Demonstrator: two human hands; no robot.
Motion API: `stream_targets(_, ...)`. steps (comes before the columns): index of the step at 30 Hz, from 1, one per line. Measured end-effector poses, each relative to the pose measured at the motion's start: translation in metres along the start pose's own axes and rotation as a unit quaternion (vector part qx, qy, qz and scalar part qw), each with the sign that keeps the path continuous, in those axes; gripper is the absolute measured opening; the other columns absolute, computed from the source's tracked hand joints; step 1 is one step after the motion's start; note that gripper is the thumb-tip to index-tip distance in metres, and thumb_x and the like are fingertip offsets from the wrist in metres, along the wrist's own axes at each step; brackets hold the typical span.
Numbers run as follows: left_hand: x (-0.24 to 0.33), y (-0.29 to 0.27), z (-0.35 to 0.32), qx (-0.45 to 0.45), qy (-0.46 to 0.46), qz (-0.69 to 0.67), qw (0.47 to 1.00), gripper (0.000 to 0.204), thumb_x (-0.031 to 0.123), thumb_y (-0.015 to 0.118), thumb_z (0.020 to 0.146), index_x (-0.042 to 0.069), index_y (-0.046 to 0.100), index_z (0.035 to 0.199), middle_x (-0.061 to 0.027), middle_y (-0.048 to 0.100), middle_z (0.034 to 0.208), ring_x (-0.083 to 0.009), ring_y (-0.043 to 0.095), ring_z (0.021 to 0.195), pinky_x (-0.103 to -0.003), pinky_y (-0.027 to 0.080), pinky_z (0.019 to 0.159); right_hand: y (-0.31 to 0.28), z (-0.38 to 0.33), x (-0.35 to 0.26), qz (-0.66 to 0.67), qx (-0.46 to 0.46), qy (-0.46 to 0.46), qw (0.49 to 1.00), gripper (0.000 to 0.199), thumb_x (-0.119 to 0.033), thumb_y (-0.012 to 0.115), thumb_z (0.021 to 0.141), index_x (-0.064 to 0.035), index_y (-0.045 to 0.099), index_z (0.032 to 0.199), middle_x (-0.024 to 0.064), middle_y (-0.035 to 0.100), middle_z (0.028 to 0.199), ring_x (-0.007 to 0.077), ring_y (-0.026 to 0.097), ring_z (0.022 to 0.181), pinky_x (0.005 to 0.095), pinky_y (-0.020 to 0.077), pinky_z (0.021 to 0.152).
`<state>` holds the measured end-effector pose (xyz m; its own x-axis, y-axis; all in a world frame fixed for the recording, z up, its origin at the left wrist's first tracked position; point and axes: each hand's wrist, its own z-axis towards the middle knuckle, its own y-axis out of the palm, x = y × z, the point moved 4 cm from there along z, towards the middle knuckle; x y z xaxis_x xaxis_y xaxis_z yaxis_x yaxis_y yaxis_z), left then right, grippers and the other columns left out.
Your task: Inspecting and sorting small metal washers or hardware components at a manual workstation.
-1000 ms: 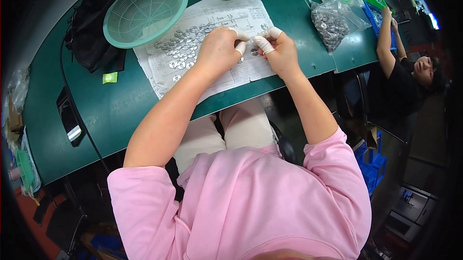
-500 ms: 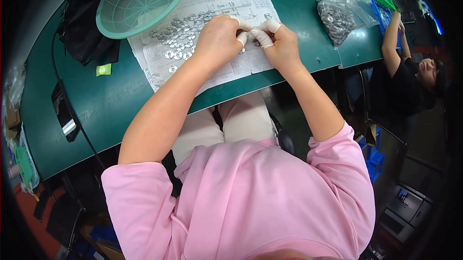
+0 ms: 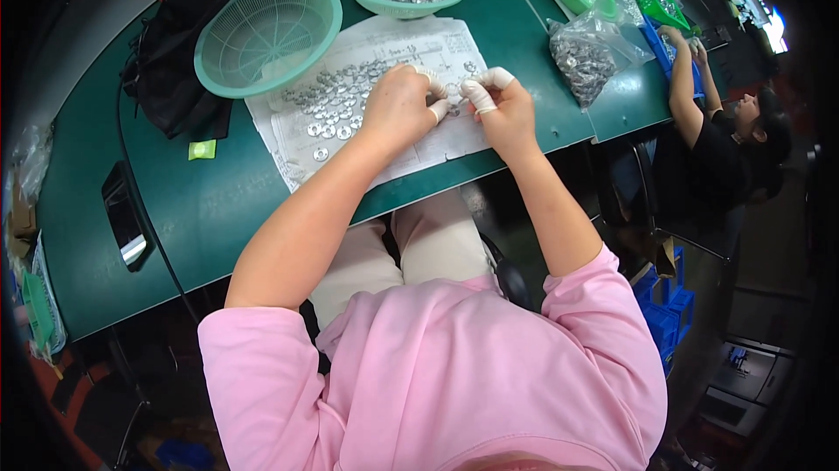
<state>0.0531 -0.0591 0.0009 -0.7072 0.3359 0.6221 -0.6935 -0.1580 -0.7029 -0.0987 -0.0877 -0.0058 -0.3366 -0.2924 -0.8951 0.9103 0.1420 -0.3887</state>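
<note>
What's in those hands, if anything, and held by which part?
The left hand and right hand seem to hold a metal disc by its rim; exact contact is unclear.

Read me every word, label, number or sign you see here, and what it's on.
No text here is readable.
Paper sheet under the metal discs: printed lines and drawings, too small and blurred to read.
Small green packet: any marking is too small to make out.

A black bag (image 3: 175, 78) lies upper left, a green packet (image 3: 202, 149) below it, a phone (image 3: 123, 209) farther left, blue crates (image 3: 661, 324) lower right.
</note>
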Motion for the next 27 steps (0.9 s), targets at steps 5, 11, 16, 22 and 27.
stream_targets(5, -0.008, 0.000, 0.003, -0.013, -0.076, -0.095, 0.993, 0.013, 0.009, 0.067, 0.074, 0.004, 0.070, 0.086, -0.0116, 0.064, 0.072, -0.0203, 0.062, 0.060, -0.033, 0.049, 0.057, 0.002, -0.006, 0.006, 0.066, -0.018, 0.016, 0.998, 0.011, -0.012, 0.065, 0.086, -0.0039, 0.060, 0.081, -0.0002, 0.061, 0.069, 0.0041, 0.052, 0.059, 0.0178, 0.0405, 0.052)
stream_targets(11, -0.009, 0.000, 0.003, -0.014, -0.081, -0.112, 0.990, 0.013, 0.005, 0.065, 0.076, 0.002, 0.069, 0.088, -0.0109, 0.064, 0.069, -0.0158, 0.060, 0.050, -0.029, 0.047, 0.046, 0.006, -0.005, 0.006, 0.055, -0.041, 0.026, 0.997, 0.011, -0.012, 0.065, 0.086, -0.0034, 0.060, 0.083, -0.0004, 0.062, 0.071, 0.0040, 0.053, 0.060, 0.0180, 0.0414, 0.053)
stream_targets(16, -0.010, 0.000, 0.002, -0.026, -0.107, -0.123, 0.986, 0.014, 0.005, 0.064, 0.077, 0.001, 0.069, 0.089, -0.0105, 0.064, 0.069, -0.0154, 0.061, 0.052, -0.029, 0.048, 0.047, 0.008, -0.005, 0.003, 0.028, -0.032, 0.052, 0.998, 0.011, -0.012, 0.067, 0.084, -0.0032, 0.061, 0.081, 0.0004, 0.061, 0.070, 0.0058, 0.054, 0.060, 0.0201, 0.0433, 0.053)
stream_targets(22, -0.010, 0.000, 0.003, -0.001, -0.080, -0.106, 0.991, 0.015, 0.005, 0.064, 0.077, 0.002, 0.069, 0.090, -0.0102, 0.065, 0.068, -0.0151, 0.062, 0.053, -0.029, 0.049, 0.049, 0.011, -0.010, -0.011, -0.185, 0.006, -0.176, 0.967, 0.013, -0.012, 0.072, 0.079, -0.0028, 0.062, 0.076, 0.0055, 0.061, 0.068, 0.0127, 0.057, 0.058, 0.0253, 0.0458, 0.054)
stream_targets(27, -0.011, -0.001, 0.005, -0.032, -0.122, -0.126, 0.984, 0.016, 0.005, 0.064, 0.076, 0.002, 0.070, 0.091, -0.0117, 0.066, 0.071, -0.0160, 0.064, 0.059, -0.030, 0.050, 0.055, 0.011, -0.008, -0.011, -0.172, 0.016, -0.183, 0.968, 0.014, -0.012, 0.073, 0.077, -0.0032, 0.062, 0.076, 0.0081, 0.061, 0.068, 0.0155, 0.058, 0.058, 0.0266, 0.0460, 0.055)
